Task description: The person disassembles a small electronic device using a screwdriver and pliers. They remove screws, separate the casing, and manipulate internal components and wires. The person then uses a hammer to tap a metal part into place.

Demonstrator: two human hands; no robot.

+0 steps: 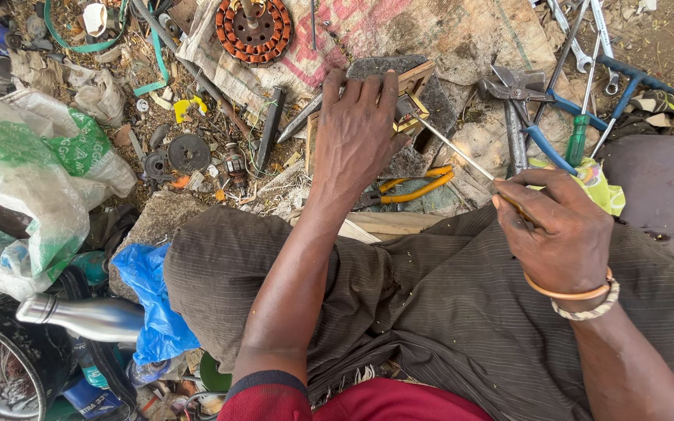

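View from above of a seated person at work on cluttered ground; the left hand [359, 129] lies flat, fingers spread and closed on nothing, pressing a small square wooden-framed part [411, 97] onto a dark stone slab [399, 70]; the right hand [562, 226] is curled tight around the handle of a long thin screwdriver [450, 146], whose tip meets the part just beside the left fingers; yellow-handled pliers [415, 187] lie near the wrist, blue-handled pliers [532, 117] and wrenches [579, 39] farther right. Likely hazard: the tip slipping off and jabbing the pressing fingers; the part could also shift on the uneven slab.
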